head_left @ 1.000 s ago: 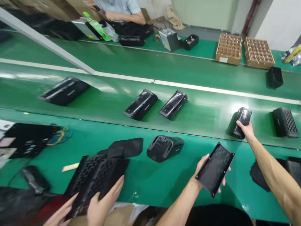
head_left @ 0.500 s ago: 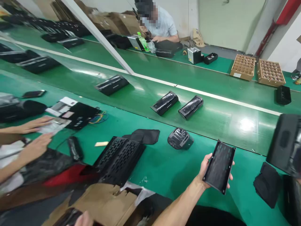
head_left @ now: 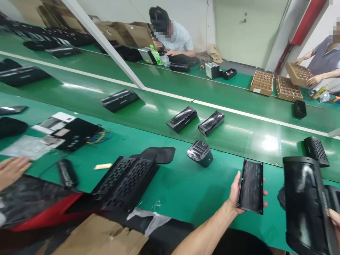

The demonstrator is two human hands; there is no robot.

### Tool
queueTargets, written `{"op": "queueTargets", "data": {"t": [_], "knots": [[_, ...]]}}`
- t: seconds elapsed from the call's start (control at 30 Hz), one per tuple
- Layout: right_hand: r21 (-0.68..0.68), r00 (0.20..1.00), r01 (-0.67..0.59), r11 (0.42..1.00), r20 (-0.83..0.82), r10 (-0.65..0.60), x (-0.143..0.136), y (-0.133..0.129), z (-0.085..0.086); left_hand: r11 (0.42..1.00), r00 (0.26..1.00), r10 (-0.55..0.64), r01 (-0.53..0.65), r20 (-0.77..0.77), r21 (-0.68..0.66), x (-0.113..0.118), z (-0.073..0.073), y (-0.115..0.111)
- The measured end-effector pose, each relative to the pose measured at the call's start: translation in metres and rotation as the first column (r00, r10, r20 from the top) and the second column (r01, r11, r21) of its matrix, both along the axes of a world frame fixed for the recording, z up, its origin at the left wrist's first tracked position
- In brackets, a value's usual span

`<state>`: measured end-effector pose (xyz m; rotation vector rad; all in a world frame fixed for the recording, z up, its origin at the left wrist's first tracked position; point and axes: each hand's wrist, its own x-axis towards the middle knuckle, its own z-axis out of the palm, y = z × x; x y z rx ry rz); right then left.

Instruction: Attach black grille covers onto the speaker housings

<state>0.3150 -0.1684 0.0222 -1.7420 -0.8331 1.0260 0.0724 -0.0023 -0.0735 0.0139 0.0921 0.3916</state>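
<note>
My left hand [head_left: 235, 193] is palm up under a curved black perforated panel [head_left: 251, 187], thumb along its left edge and fingertips showing past its right edge. The panel's hollow inner side faces me. At the right edge, my right hand [head_left: 334, 216] grips a glossy black speaker housing [head_left: 305, 198] held upright; only some of its fingers show. Behind that housing, thin black sheets [head_left: 281, 198] are mostly hidden. A rounded black part [head_left: 200, 153] sits on the green table beyond my left hand.
Stacked perforated black panels [head_left: 127, 180] lie left, beside black sheets [head_left: 159, 154] and an open cardboard box [head_left: 101, 235]. Housings [head_left: 182, 119] rest on the green belt [head_left: 239, 131]. A co-worker's hand [head_left: 14, 170] is at left; another person [head_left: 322, 60] holds a partitioned tray across the belt.
The view has swung right. The housing in my right hand has come further into view, nearer the panel. The panel is turned more upright. The neighbour's hand has moved off the plastic bag.
</note>
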Motion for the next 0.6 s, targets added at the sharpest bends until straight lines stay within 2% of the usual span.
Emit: {"op": "queueTargets", "data": {"t": [0.1, 0.2, 0.33, 0.47, 0.6], "knots": [[-0.097, 0.989, 0.022, 0.995, 0.148, -0.008, -0.024, 0.032, 0.032, 0.997, 0.996, 0.078, -0.079, -0.042, -0.007, 0.017, 0.005, -0.006], [-0.176, 0.889, -0.041, 0.984, 0.442, 0.116, -0.045, 0.078, 0.053, 0.974, 0.973, 0.226, -0.226, -0.037, 0.001, 0.035, 0.018, -0.011], [-0.287, 0.757, -0.113, 0.951, 0.595, 0.270, -0.056, 0.110, 0.062, 0.950, 0.949, 0.311, -0.312, 0.046, 0.025, 0.049, 0.036, -0.013], [-0.349, 0.703, -0.111, 0.930, 0.635, 0.322, -0.062, 0.120, 0.066, 0.942, 0.939, 0.332, -0.335, 0.083, 0.017, 0.056, 0.043, -0.013], [-0.344, 0.649, -0.071, 0.936, 0.697, 0.305, -0.079, 0.131, 0.070, 0.938, 0.933, 0.345, -0.348, 0.105, 0.009, 0.062, 0.045, -0.011]]}}
